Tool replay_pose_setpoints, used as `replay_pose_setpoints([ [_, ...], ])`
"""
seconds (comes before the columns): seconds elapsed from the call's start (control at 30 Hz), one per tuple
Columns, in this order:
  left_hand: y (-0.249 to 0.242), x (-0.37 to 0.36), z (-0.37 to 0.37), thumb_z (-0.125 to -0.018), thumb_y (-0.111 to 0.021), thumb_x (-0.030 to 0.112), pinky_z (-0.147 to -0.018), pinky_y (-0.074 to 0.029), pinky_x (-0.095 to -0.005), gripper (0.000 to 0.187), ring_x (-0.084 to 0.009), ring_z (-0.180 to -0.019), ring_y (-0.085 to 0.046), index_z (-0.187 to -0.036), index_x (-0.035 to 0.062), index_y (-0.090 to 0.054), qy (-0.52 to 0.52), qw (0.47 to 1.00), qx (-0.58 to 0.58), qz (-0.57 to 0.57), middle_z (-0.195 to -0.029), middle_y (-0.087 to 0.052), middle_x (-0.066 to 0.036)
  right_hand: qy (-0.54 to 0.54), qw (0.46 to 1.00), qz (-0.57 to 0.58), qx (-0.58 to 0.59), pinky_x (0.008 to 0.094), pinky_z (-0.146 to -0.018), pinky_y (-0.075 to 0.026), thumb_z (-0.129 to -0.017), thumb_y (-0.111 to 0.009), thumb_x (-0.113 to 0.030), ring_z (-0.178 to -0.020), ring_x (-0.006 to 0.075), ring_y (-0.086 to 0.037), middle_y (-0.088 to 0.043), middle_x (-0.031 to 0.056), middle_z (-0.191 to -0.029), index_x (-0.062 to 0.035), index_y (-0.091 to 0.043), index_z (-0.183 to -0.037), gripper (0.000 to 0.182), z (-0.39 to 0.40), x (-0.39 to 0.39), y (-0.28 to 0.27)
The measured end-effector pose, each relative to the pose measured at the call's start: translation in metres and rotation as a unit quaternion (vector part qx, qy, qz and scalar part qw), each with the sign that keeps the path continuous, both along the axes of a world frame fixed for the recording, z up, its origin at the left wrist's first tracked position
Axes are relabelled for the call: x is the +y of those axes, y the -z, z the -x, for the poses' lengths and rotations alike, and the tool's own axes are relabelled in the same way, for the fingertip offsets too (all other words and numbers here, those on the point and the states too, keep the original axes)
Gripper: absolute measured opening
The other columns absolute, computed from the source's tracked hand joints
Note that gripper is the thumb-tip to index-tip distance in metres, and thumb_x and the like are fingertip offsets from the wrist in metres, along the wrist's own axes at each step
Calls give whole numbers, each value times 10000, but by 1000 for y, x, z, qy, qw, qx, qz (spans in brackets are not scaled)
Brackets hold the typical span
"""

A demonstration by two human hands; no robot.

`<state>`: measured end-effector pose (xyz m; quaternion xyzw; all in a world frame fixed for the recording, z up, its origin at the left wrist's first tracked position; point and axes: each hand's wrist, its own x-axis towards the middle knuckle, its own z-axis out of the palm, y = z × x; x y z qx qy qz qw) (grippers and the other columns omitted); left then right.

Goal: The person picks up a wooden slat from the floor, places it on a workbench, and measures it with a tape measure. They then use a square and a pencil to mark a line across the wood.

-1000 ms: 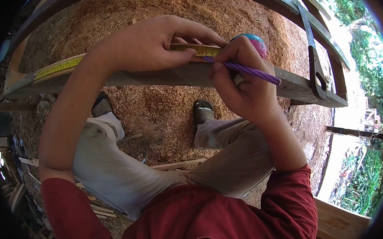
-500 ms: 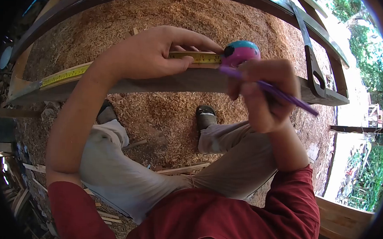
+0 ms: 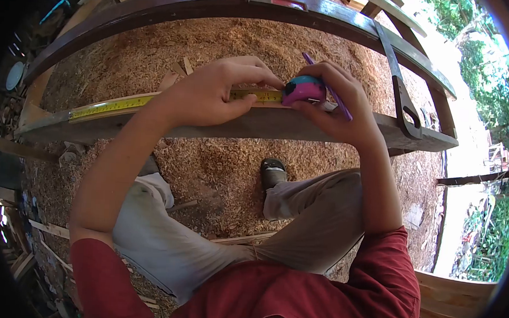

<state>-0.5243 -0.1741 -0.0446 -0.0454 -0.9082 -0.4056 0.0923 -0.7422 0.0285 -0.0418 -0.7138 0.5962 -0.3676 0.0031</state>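
A tape measure [image 3: 305, 91] with a pink and teal case has its yellow blade [image 3: 114, 105] drawn out to the left, along a thin wooden strip on the grey plank [image 3: 256, 123]. My left hand [image 3: 212, 90] bends over the blade, thumb on the near side and fingers on the far side, index fingertip close to the case. Round the right side of the case closes my right hand [image 3: 346, 109]. A purple pencil [image 3: 342, 101] is tucked between its fingers, slanting across the hand. Part of the blade is hidden under my left hand and forearm.
A handsaw [image 3: 405, 92] leans across the plank's right end and a dark rail [image 3: 176, 8]. On that rail lies a metal tool with a red part [image 3: 285, 3], perhaps a square. Wood shavings [image 3: 213, 168] cover the ground around my feet. Scrap wood lies lower left.
My right hand has gone from holding the pencil in front of the case to gripping the case, pencil still in its fingers. The view has shifted slightly; my left hand stays on the blade.
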Motion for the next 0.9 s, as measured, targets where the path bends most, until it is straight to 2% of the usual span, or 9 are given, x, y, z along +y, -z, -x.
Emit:
replay_pose_setpoints([
  [0.17, -3, 0, -17, -986, -592, -8, -1188, -498, -454, 405, -298, -1362, -657, -1369, 41, -712, -60, 988, 138, 36, -1371, -709, -139, -11, 1000, -8, 12, 457, -899, -572, -880, -919, -222, -1035, 375, -723, -736, 151, -1091, -33, -711, -1227, 447, -17, -10, -6],
  [0.4, -14, -34, -86, -1026, -488, 19, -1212, -460, -441, 377, -314, -1385, -643, -1339, 17, -698, -183, 967, 143, 103, -1399, -701, -163, -46, 999, 1, 5, 497, -897, -570, -918, -887, -303, -1051, 406, -717, -729, 161, -1096, -41, -702, -1238, 453, -63, -52, 1],
  [0.6, -6, -57, -161, -1068, -403, 86, -1243, -420, -446, 389, -301, -1401, -620, -1311, -27, -685, -302, 929, 202, 69, -1400, -695, -169, -79, 997, -1, -26, 507, -898, -573, -938, -872, -304, -1055, 430, -715, -712, 189, -1139, -27, -683, -1272, 473, -108, -92, 6],
  [0.67, 6, -63, -184, -1105, -418, 147, -1067, -518, -395, 377, -260, -1180, -693, -1326, 30, -700, -383, 899, 212, 12, -1253, -726, -171, -90, 995, -1, -46, 512, -901, -573, -944, -867, -306, -1054, 439, -715, -707, 198, -1161, -23, -678, -1281, 479, -121, -102, 8],
  [0.7, 9, -64, -194, -1105, -418, 147, -1067, -518, -395, 377, -260, -1180, -693, -1326, 30, -700, -389, 897, 210, 14, -1253, -726, -171, -92, 995, -6, -45, 517, -906, -573, -950, -861, -313, -1061, 443, -715, -702, 204, -1177, -21, -672, -1286, 483, -127, -107, 9],
  [0.77, 15, -65, -211, -1062, -434, 141, -1273, -389, -447, 411, -291, -1440, -586, -1379, -7, -650, -391, 897, 205, -11, -1430, -673, -168, -98, 994, -12, -44, 522, -911, -574, -956, -855, -320, -1068, 448, -714, -697, 211, -1194, -20, -667, -1291, 487, -137, -115, 9],
  [0.8, 17, -66, -219, -1062, -434, 141, -1273, -389, -447, 411, -291, -1440, -586, -1379, -7, -650, -396, 895, 205, -10, -1430, -673, -168, -100, 994, -4, -32, 524, -911, -576, -962, -849, -323, -1074, 452, -714, -696, 213, -1192, -20, -666, -1290, 482, -141, -119, 9],
  [0.87, 21, -68, -234, -1021, -556, 144, -1282, -377, -442, 438, -290, -1445, -584, -1434, 6, -606, -365, 906, 173, 128, -1434, -665, -157, -106, 994, 3, -20, 525, -911, -578, -968, -842, -327, -1080, 455, -715, -695, 214, -1190, -20, -664, -1289, 478, -151, -124, 8],
  [0.9, 24, -68, -238, -1021, -556, 144, -1282, -377, -442, 438, -290, -1445, -584, -1434, 6, -606, -369, 904, 173, 127, -1434, -665, -157, -103, 994, -8, -17, 526, -909, -578, -969, -841, -329, -1082, 458, -714, -695, 215, -1185, -21, -662, -1286, 477, -158, -127, 6],
])
